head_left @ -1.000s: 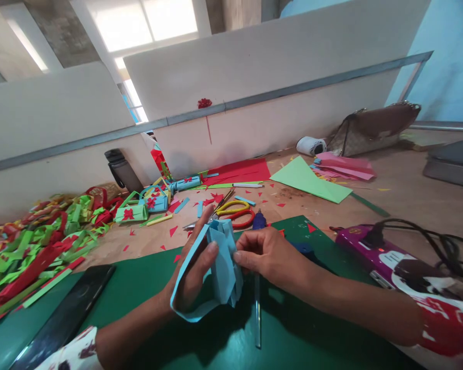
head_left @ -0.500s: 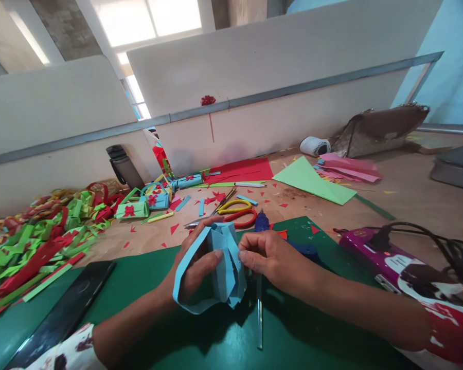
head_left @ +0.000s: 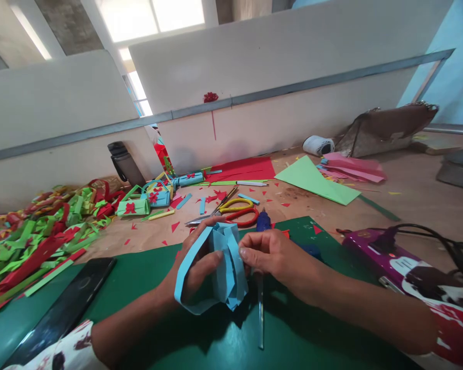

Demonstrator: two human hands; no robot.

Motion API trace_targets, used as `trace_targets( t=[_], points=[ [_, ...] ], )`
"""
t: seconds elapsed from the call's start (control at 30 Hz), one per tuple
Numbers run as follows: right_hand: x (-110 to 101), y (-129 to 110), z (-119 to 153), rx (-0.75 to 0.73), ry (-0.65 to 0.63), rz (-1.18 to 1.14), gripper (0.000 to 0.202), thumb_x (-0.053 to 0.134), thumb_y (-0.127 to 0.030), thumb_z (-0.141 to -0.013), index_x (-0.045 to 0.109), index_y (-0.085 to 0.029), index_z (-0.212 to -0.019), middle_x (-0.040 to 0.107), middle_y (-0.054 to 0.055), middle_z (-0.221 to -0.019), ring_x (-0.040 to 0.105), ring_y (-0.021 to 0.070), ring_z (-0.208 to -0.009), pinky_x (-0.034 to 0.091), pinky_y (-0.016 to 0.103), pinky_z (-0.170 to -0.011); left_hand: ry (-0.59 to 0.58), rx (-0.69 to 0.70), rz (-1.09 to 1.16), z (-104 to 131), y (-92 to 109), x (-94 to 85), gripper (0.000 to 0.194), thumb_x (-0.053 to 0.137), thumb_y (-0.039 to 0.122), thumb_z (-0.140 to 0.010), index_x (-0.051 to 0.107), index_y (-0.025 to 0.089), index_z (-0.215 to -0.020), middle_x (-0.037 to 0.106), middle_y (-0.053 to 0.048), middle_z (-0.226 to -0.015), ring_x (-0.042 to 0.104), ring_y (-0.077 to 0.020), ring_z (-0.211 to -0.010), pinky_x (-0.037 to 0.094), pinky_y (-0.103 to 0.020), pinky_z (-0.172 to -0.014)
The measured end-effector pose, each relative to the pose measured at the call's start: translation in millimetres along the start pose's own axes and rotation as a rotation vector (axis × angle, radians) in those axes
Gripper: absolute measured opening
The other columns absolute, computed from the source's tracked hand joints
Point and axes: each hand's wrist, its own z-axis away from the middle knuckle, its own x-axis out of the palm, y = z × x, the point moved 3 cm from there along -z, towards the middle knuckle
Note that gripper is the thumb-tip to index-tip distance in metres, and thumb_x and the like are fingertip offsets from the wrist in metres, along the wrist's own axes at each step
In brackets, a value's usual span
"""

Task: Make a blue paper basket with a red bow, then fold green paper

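Observation:
A folded blue paper piece [head_left: 227,267] with a looped strip handle is held above the green mat [head_left: 146,329]. My left hand [head_left: 200,262] is closed around it, the thumb pressing on its folds and the loop passing round the thumb side. At the right edge of the paper, my right hand [head_left: 260,252] pinches with thumb and index finger; the fingertips touch the paper's edge. Just beyond my right hand lies a blue glue gun [head_left: 263,220], mostly hidden by the hand and forearm. A clear glue stick [head_left: 261,318] lies on the mat below it.
Scissors with yellow and red handles [head_left: 241,211] lie beyond my hands. Small paper bags [head_left: 156,198], a bottle [head_left: 126,163] and a heap of paper strips [head_left: 50,241] are left. A phone [head_left: 65,303] lies near left; a purple power strip [head_left: 389,259] and green paper [head_left: 316,181] are right.
The whole view has shifted slightly, so things on the table appear a little further right. Both hands keep nearly the same hold on the blue paper.

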Motion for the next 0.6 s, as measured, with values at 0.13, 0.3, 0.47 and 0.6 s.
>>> trace_targets(
  t=[0.13,0.3,0.47,0.6],
  points=[
    [0.1,2.7,-0.7,0.010,0.024,-0.115,0.028,0.071,-0.039,-0.066,0.055,-0.016,-0.064,0.054,-0.004,-0.057,0.047,0.0072,-0.050,0.035,0.020,-0.048,0.024,0.008,-0.077,0.6,4.8,3.3,0.054,0.058,0.031,-0.085,0.037,0.025,-0.134,0.059,-0.008,-0.110,0.056,-0.0249,-0.094,0.046,-0.036,-0.078],
    [1.5,2.7,0.5,0.015,-0.006,-0.210,0.035,0.074,-0.043,-0.063,0.052,-0.016,-0.064,0.052,-0.004,-0.056,0.046,0.0074,-0.050,0.036,0.022,-0.052,0.044,0.017,-0.149,0.5,10.3,5.1,0.053,0.058,0.031,-0.085,0.037,0.024,-0.133,0.059,-0.008,-0.111,0.056,-0.0243,-0.094,0.046,-0.036,-0.079],
    [2.3,3.6,1.2,0.027,-0.026,-0.273,0.042,0.078,-0.048,-0.059,0.052,-0.016,-0.064,0.053,-0.004,-0.056,0.047,0.0081,-0.051,0.037,0.023,-0.054,0.070,0.014,-0.221,0.5,16.3,6.5,0.052,0.058,0.032,-0.084,0.038,0.022,-0.132,0.060,-0.006,-0.100,0.054,-0.0192,-0.081,0.044,-0.031,-0.070],
    [3.5,4.6,1.1,0.034,-0.034,-0.305,0.041,0.078,-0.047,-0.060,0.052,-0.016,-0.065,0.056,-0.003,-0.059,0.051,0.0093,-0.055,0.040,0.024,-0.057,0.094,0.016,-0.309,0.0,22.0,8.4,0.050,0.057,0.033,-0.083,0.042,0.020,-0.129,0.058,-0.003,-0.085,0.049,-0.0165,-0.069,0.042,-0.029,-0.064]
  ],
)
